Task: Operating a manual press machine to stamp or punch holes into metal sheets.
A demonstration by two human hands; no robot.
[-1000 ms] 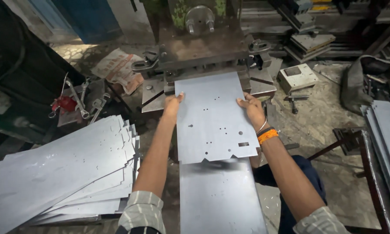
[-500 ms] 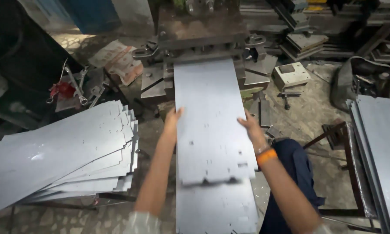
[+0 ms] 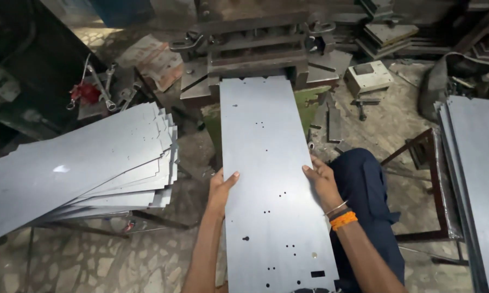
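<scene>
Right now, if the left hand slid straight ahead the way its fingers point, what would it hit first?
The left hand grips the long metal sheet's left edge, fingers pointing up along it. Straight on, it would probably meet the press machine where the sheet's far end enters, though depth is unclear.

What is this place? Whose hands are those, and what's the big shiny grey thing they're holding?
The picture comes from a small camera worn on a person's head, so you look down at that person's own two hands. The left hand and the right hand each grip one long edge of a flat metal sheet with small holes in it. The far end of the sheet sits at the mouth of a heavy metal press, a machine that works on metal. To the left lies a stack of similar sheets, and another pile of sheets stands at the right. Some wrenches lie near the machine. The right wrist wears an orange band.
</scene>
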